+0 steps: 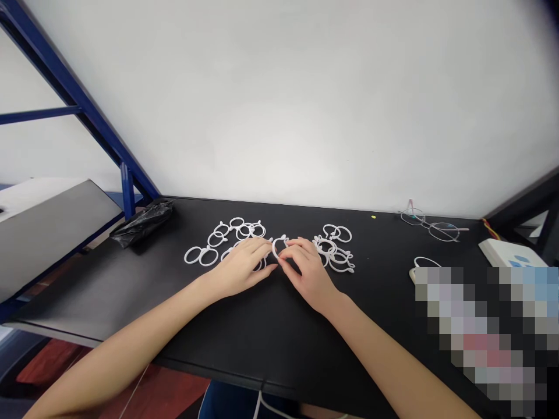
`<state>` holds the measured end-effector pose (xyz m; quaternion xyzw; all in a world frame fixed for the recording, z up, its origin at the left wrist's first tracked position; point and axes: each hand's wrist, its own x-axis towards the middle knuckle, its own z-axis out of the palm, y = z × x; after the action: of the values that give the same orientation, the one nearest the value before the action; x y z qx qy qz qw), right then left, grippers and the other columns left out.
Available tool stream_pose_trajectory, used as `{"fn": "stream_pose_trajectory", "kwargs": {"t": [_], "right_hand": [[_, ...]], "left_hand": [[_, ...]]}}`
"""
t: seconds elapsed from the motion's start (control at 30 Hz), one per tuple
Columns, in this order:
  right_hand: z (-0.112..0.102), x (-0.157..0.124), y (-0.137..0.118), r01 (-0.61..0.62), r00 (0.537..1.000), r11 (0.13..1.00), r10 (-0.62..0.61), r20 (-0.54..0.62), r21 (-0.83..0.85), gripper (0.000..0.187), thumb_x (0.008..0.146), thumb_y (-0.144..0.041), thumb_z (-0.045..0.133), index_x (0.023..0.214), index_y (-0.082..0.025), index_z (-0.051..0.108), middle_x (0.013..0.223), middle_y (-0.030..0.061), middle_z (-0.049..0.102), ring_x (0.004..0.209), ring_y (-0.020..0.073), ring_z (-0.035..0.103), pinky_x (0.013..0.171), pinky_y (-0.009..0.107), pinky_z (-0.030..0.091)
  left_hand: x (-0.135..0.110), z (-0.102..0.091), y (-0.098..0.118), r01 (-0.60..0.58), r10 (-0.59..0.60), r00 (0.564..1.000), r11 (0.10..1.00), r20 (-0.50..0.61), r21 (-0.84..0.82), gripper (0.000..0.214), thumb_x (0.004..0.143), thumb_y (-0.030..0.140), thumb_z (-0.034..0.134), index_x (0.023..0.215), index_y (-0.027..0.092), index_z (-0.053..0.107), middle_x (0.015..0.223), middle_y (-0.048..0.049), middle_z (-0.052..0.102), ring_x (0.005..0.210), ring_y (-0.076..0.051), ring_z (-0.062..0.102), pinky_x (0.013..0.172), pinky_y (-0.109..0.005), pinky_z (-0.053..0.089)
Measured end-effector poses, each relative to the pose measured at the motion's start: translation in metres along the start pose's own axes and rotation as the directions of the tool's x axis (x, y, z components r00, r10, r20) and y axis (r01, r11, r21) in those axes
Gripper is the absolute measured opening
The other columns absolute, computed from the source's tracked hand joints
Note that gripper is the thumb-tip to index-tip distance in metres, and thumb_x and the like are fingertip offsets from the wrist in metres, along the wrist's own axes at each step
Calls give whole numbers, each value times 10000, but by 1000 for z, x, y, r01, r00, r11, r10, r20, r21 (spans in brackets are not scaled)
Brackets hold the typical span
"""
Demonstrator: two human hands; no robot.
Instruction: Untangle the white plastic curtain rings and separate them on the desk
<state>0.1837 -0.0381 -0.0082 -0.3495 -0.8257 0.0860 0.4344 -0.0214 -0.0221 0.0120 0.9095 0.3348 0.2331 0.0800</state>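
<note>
Over the black table, my right hand (pixel 308 273) pinches a white plastic ring (pixel 274 250) that looks like a curtain ring with small knobs at its top. Just left of that ring is my left hand (pixel 242 265), its fingers stretched out and its thumb apart below them. Its fingertips come close to the ring; whether they touch it I cannot tell. A left group of white rings (pixel 208 265) lies beside and partly beneath my left hand. Another group of rings (pixel 343 234) sits behind and to the right of my right hand, some overlapping.
A black plastic bag (pixel 144 224) lies at the table's back left, near a blue metal frame (pixel 126 186). Eyeglasses (pixel 443 231) rest at the back right. A white device (pixel 510 253) stands by a blurred-out area at the right. The white wall (pixel 279 116) borders the black table (pixel 262 343).
</note>
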Motion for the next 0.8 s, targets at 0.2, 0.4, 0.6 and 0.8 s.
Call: {"fn": "stream_pose_trajectory", "kwargs": {"t": [0.2, 0.4, 0.6, 0.8], "right_hand": [[-1, 0, -6, 24, 999, 996, -27, 33, 86, 132, 957, -188, 490, 909, -233, 604, 876, 45, 681, 1062, 232, 583, 947, 430, 478], [-2, 1, -9, 35, 998, 991, -40, 41, 127, 135, 950, -182, 505, 896, -233, 617, 877, 40, 697, 1006, 218, 594, 903, 408, 507], [-2, 0, -13, -22, 987, 981, 52, -150, 193, 96, 917, -196, 542, 900, -235, 628, 891, 45, 692, 867, 200, 637, 804, 384, 546], [-2, 1, -10, -160, 949, 971, 201, -244, 178, 63, 918, -226, 539, 894, -218, 597, 849, 46, 650, 798, 182, 630, 714, 337, 551]], "left_hand": [[4, -10, 10, 143, -113, 988, 913, 102, -381, 206, 931, 331, 510, 1057, 181, 575, 990, -59, 639, 891, -182, 592, 831, -316, 488], [7, -9, 11, 242, -152, 968, 784, 200, -572, 304, 998, 383, 370, 1032, 171, 585, 947, -37, 633, 851, -154, 574, 800, -284, 476], [6, -5, 8, 252, -220, 968, 819, 125, -516, 357, 997, 426, 372, 997, 169, 619, 850, -35, 613, 751, -142, 545, 703, -270, 464], [5, -5, 8, 134, -125, 991, 868, 51, -479, 262, 986, 347, 440, 949, 169, 628, 880, -53, 614, 802, -147, 569, 746, -276, 469]]}}
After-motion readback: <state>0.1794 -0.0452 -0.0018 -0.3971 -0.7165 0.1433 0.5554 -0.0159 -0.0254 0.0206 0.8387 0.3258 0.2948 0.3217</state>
